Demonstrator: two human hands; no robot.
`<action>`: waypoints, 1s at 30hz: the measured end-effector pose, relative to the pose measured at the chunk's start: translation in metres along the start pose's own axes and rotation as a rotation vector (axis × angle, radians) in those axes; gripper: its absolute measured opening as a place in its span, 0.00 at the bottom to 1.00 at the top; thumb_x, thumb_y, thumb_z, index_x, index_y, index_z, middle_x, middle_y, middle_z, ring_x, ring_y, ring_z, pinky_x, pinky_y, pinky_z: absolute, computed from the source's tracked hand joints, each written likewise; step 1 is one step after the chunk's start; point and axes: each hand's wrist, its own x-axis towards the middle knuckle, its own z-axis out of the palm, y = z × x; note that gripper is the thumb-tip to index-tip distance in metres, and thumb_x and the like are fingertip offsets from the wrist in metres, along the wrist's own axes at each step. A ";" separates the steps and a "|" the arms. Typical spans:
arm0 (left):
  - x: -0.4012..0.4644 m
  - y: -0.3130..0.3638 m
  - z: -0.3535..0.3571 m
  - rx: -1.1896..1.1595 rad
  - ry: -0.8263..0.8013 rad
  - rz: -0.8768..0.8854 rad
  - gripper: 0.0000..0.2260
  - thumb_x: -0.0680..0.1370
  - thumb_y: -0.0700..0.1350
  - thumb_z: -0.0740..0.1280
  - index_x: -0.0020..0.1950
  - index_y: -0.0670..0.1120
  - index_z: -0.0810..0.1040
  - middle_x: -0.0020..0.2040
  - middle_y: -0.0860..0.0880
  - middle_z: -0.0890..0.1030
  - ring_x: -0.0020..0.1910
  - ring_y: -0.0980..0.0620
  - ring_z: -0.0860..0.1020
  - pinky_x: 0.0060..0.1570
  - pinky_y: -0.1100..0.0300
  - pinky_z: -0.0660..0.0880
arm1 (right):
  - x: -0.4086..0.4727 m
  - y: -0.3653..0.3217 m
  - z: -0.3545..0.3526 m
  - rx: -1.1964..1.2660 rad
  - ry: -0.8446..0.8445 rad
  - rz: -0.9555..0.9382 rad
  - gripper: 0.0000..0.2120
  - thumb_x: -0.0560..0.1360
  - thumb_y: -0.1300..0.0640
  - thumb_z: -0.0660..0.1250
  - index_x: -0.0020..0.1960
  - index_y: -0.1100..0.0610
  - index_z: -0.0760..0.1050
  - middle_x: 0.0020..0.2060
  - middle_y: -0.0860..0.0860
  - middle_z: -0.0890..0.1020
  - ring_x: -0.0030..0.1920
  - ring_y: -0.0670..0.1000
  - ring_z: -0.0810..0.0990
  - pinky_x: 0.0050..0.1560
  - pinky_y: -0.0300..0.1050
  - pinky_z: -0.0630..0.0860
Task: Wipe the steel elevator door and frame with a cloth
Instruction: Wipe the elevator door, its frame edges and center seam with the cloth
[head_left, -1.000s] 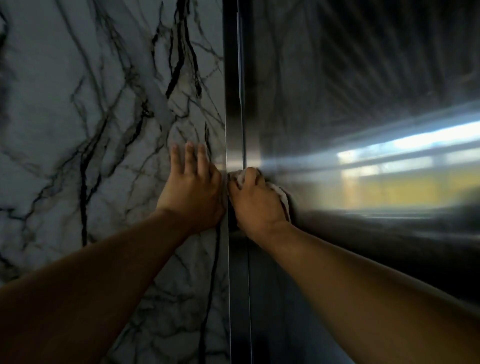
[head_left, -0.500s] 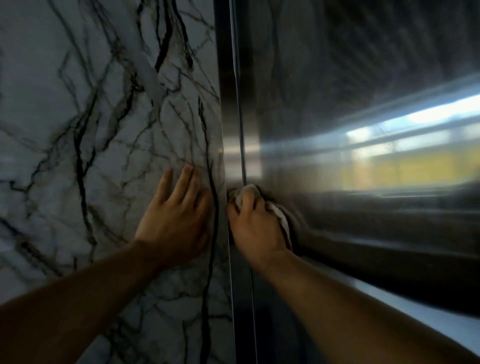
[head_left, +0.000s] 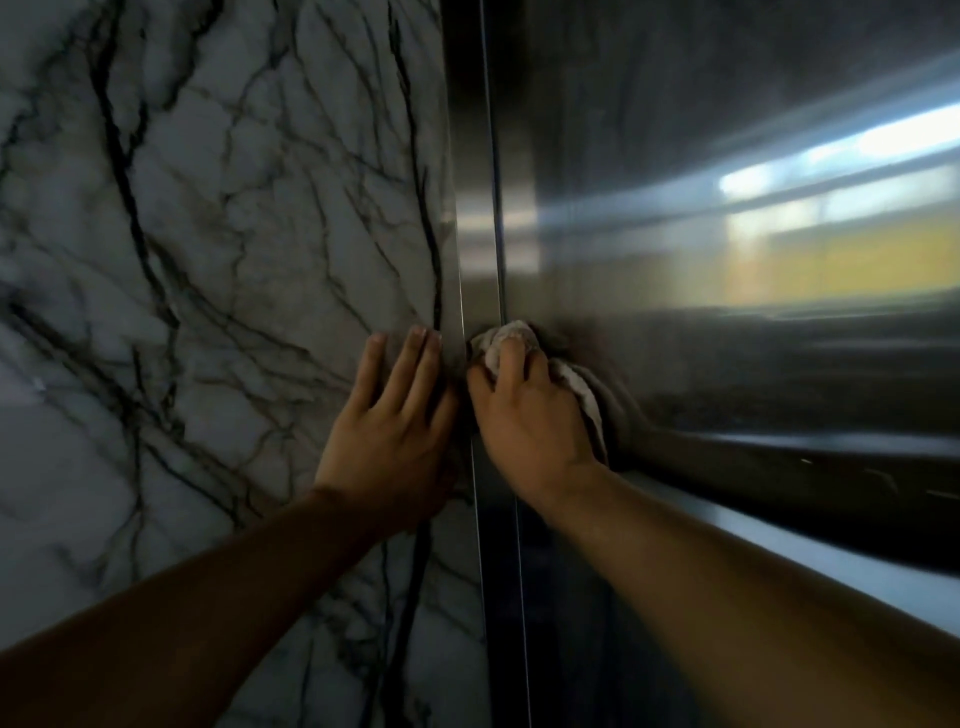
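Note:
The brushed steel elevator door (head_left: 727, 130) fills the right half of the view. Its narrow steel frame (head_left: 470, 156) runs vertically down the middle. My right hand (head_left: 524, 410) grips a pale crumpled cloth (head_left: 506, 338) and holds it against the steel right beside the frame's seam. More of the cloth shows past the hand's right edge. My left hand (head_left: 389, 421) lies flat with straight fingers on the marble wall, its fingertips touching the frame's left edge.
A white marble wall (head_left: 208, 260) with dark veins covers the left half. The door reflects a bright window and a yellow band at the right. Both of my forearms reach in from the bottom.
My right hand with the cloth has slid down the frame from its spot a second ago. My left hand has followed down the marble and now sits closer to the frame edge.

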 end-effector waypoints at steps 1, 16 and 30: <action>-0.004 0.005 0.003 -0.007 0.001 0.007 0.32 0.74 0.57 0.59 0.72 0.39 0.69 0.76 0.32 0.63 0.77 0.33 0.57 0.73 0.31 0.53 | -0.002 0.000 -0.001 -0.003 -0.010 -0.003 0.10 0.73 0.60 0.62 0.54 0.57 0.76 0.55 0.64 0.75 0.46 0.63 0.79 0.33 0.49 0.77; -0.054 0.051 0.028 -0.105 -0.047 0.072 0.27 0.76 0.54 0.60 0.70 0.39 0.71 0.75 0.32 0.64 0.77 0.34 0.60 0.73 0.34 0.56 | -0.097 -0.026 0.043 0.072 -0.001 -0.024 0.13 0.78 0.61 0.57 0.60 0.61 0.75 0.59 0.68 0.73 0.46 0.65 0.78 0.38 0.52 0.80; -0.117 0.108 0.051 -0.127 -0.208 0.109 0.28 0.75 0.58 0.61 0.69 0.41 0.71 0.79 0.33 0.54 0.79 0.37 0.50 0.76 0.36 0.47 | -0.223 -0.061 0.080 0.191 -0.024 -0.015 0.16 0.80 0.60 0.54 0.66 0.61 0.68 0.57 0.66 0.77 0.48 0.63 0.80 0.42 0.51 0.81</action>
